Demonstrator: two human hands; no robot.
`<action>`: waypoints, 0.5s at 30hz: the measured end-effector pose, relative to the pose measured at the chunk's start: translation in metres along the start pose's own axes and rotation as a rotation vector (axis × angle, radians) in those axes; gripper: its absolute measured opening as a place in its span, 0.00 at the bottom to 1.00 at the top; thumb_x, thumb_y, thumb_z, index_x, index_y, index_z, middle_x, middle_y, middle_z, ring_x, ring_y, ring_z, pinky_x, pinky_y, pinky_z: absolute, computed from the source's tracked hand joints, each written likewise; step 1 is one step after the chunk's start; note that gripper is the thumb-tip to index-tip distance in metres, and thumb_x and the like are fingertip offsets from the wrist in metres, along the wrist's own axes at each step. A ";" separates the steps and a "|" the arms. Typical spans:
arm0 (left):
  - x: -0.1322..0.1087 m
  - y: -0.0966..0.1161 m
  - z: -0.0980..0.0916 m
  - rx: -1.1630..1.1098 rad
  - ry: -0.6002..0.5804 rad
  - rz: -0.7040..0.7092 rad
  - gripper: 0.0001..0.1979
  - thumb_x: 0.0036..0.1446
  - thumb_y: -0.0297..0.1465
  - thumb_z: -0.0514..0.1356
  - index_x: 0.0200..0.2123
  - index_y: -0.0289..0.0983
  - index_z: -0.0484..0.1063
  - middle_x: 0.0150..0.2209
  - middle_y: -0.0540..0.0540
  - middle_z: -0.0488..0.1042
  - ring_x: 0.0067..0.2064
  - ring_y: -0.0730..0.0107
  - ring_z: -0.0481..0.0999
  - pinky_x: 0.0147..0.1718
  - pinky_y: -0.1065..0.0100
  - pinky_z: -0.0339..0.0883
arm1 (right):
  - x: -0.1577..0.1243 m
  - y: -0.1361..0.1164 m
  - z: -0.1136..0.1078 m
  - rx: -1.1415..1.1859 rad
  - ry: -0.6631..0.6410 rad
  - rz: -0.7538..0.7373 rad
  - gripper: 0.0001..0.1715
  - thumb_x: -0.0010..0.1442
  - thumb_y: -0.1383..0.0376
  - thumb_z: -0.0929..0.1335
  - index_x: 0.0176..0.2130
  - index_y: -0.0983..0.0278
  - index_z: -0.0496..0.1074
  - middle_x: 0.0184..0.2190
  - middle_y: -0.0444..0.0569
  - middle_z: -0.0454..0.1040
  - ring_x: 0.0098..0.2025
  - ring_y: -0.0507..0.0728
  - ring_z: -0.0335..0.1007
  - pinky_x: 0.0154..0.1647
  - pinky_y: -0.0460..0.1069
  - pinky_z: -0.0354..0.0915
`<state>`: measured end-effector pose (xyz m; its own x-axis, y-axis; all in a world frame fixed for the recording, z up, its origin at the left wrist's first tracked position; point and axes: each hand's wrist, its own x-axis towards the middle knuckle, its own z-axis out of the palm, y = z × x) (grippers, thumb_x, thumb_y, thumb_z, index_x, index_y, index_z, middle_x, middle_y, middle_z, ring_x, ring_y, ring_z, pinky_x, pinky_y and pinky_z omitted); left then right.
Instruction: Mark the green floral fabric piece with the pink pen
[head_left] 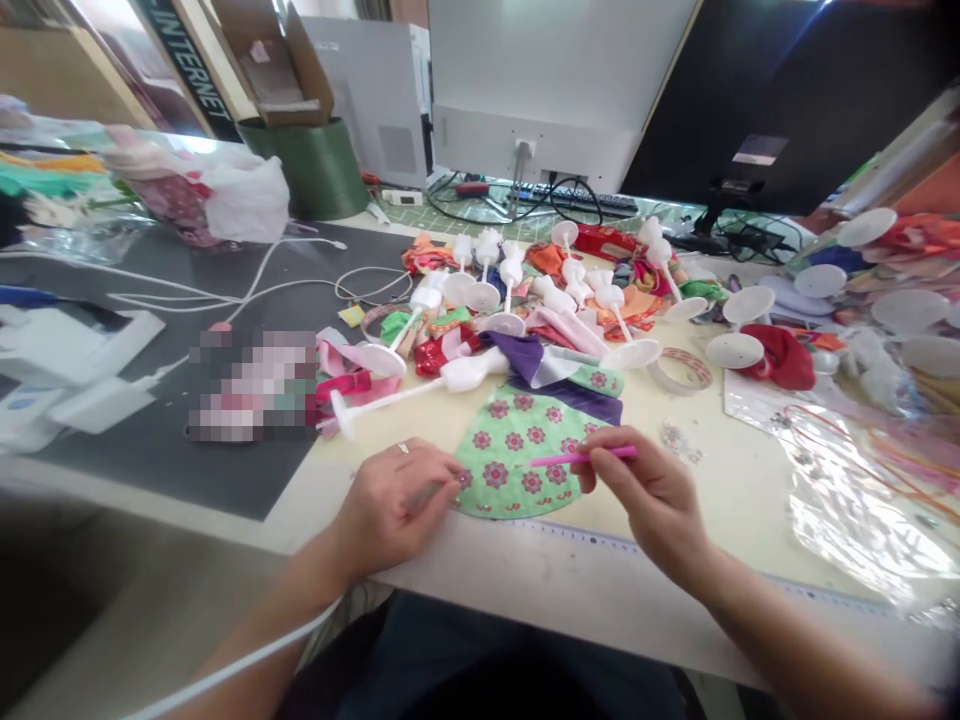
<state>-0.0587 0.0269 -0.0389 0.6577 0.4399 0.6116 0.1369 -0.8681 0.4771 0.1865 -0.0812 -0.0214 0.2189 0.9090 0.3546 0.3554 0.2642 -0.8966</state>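
A small green doll dress (pixel 517 450) with red-pink flowers lies spread on the cream mat in front of me, on a white mannequin stand (pixel 463 374) lying on its side. My left hand (pixel 394 500), with a ring on one finger, is closed at the dress's left edge, thumb and forefinger pinched on the fabric. My right hand (pixel 649 490) grips a thin pink pen-like stick (pixel 551 460) between thumb and fingers. Its tip points left, over the middle of the skirt. Purple cloth (pixel 525 355) shows at the dress's upper part.
Several white mannequin stands (pixel 510 270) with colourful doll clothes crowd the mat behind the dress. Rolls of tape (pixel 679 370), small beads (pixel 679 440) and clear plastic wrap (pixel 855 520) lie right. White cables (pixel 240 300) and a blurred-out object (pixel 251 385) are left. Monitors (pixel 547 80) stand behind.
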 end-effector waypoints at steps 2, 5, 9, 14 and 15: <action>-0.001 0.000 0.000 0.008 -0.018 0.011 0.04 0.56 0.23 0.58 0.31 0.36 0.71 0.35 0.45 0.79 0.38 0.67 0.77 0.39 0.65 0.71 | 0.003 0.003 0.010 -0.048 -0.049 -0.019 0.06 0.64 0.63 0.64 0.38 0.62 0.70 0.29 0.45 0.73 0.28 0.50 0.71 0.27 0.46 0.69; -0.001 0.000 0.001 0.050 -0.033 0.020 0.04 0.55 0.23 0.59 0.29 0.37 0.69 0.35 0.46 0.79 0.39 0.66 0.77 0.40 0.64 0.70 | 0.008 0.009 0.018 -0.165 -0.072 -0.072 0.05 0.64 0.64 0.64 0.38 0.62 0.69 0.30 0.44 0.73 0.28 0.50 0.71 0.28 0.46 0.68; -0.002 -0.002 0.003 0.079 -0.078 0.015 0.04 0.55 0.24 0.59 0.29 0.36 0.68 0.35 0.45 0.79 0.39 0.65 0.76 0.41 0.62 0.69 | 0.007 0.012 0.020 -0.240 -0.069 -0.150 0.03 0.64 0.66 0.64 0.38 0.61 0.68 0.29 0.43 0.72 0.29 0.50 0.71 0.29 0.46 0.67; -0.004 -0.001 0.002 0.009 -0.148 0.045 0.03 0.55 0.25 0.59 0.29 0.37 0.68 0.36 0.44 0.79 0.39 0.65 0.76 0.42 0.62 0.69 | -0.008 0.006 0.014 -0.302 -0.153 -0.294 0.07 0.63 0.71 0.63 0.40 0.60 0.67 0.28 0.44 0.72 0.28 0.51 0.70 0.28 0.47 0.66; -0.004 0.000 0.002 -0.004 -0.158 0.050 0.03 0.55 0.25 0.59 0.29 0.37 0.68 0.36 0.44 0.79 0.39 0.65 0.76 0.42 0.62 0.69 | -0.010 0.005 0.013 -0.318 -0.174 -0.325 0.08 0.62 0.71 0.63 0.41 0.60 0.67 0.28 0.44 0.72 0.29 0.52 0.70 0.28 0.47 0.67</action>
<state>-0.0599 0.0249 -0.0425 0.7719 0.3544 0.5277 0.0985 -0.8868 0.4516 0.1745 -0.0851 -0.0330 -0.0946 0.8432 0.5292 0.6459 0.4565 -0.6119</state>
